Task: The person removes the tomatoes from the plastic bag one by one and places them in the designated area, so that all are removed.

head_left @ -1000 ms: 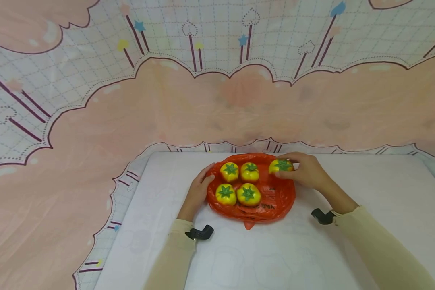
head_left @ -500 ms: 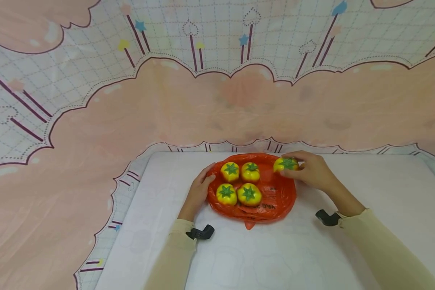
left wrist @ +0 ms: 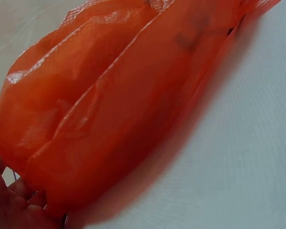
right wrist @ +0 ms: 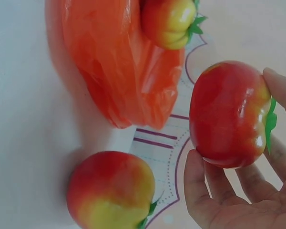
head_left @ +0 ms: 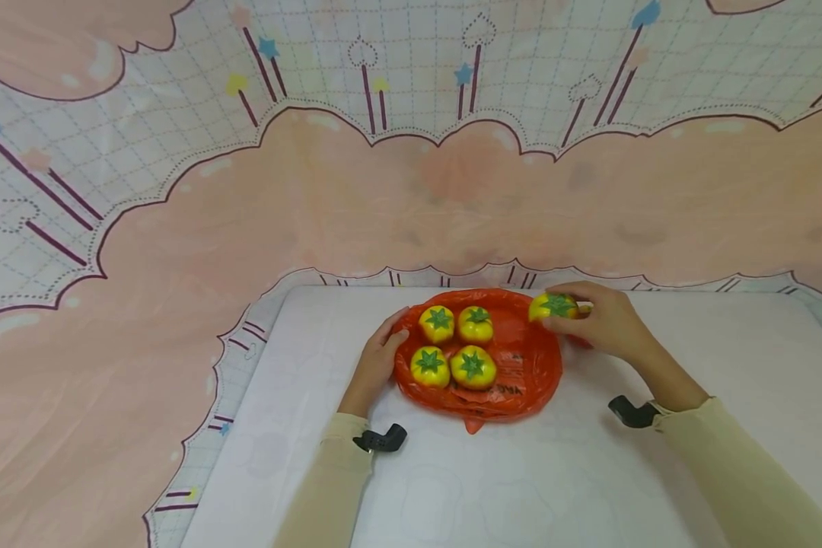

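In the head view, my right hand [head_left: 610, 321] holds a toy tomato [head_left: 552, 306] with a green star-shaped top above the right rim of a red plastic bag [head_left: 530, 380]. The right wrist view shows this tomato's red underside between my thumb and fingers. Another tomato [right wrist: 109, 191] lies on the table outside the bag, mostly hidden under my right hand in the head view. Several yellow tomatoes, among them a front one [head_left: 473, 367], sit in the left half of the wide-open bag. My left hand [head_left: 373, 369] grips the bag's left rim, thumb toward the inside.
The bag rests near the far edge of a white table [head_left: 425, 487]. Behind it hangs a patterned pink and white cloth [head_left: 383, 205]. Black wrist mounts [head_left: 381, 438] sit on both sleeves.
My right hand has carried the held tomato to the right, from over the bag's inside to its right rim. My left hand stays on the bag.
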The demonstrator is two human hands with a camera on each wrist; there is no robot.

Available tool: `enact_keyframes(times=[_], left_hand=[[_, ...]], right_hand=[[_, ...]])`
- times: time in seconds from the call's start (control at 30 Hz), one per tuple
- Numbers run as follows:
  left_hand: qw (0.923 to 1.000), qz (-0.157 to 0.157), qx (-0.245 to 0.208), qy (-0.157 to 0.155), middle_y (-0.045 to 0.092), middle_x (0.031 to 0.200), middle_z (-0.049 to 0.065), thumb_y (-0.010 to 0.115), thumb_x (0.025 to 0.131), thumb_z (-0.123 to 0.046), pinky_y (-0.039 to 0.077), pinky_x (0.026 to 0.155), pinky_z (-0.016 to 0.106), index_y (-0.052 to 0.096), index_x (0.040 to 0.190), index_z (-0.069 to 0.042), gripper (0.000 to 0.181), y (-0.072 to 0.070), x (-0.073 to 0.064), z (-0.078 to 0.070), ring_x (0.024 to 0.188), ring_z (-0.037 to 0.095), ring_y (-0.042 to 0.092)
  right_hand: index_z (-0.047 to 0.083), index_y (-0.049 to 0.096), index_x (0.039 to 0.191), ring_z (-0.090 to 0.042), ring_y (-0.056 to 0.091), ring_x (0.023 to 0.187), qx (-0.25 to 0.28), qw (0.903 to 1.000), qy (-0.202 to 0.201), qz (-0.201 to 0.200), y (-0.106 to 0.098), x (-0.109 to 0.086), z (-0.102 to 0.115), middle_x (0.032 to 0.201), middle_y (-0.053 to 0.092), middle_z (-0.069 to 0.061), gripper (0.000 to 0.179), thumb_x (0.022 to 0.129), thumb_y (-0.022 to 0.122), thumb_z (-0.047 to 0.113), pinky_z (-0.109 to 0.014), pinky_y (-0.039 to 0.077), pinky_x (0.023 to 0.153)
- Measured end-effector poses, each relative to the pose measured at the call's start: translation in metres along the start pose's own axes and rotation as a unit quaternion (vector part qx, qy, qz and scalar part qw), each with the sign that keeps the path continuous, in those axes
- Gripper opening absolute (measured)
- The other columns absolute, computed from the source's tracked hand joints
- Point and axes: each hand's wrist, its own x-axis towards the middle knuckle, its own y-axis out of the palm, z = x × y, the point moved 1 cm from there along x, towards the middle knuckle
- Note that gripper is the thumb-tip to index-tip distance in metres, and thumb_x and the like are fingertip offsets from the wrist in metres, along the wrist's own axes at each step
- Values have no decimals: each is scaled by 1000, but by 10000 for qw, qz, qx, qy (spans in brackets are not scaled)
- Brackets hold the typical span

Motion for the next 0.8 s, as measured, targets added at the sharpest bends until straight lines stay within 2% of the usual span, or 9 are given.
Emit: enact_keyframes(times=[0.4,0.8], left_hand=[[10000,15,-80,-10,44,159,-13,51,105,-37,33,123,49,51,145,-47,41,1,-1,-1,152,19,35],[10000,-17,-49,-47,44,158,-15,52,105,-39,34,123,49,51,143,-50,40,0,1,-1,152,19,36]], right_hand=[[17,64,136,-33,57,117,371,9992,29,-126,-11,-8,-5,136,60,-12,62,87,78,50,-58,57,97],[15,61,141,-38,53,125,395,9988,267,-96,-18,-15,-11,150,50,-17,67,87,77,50,-59,56,98]])
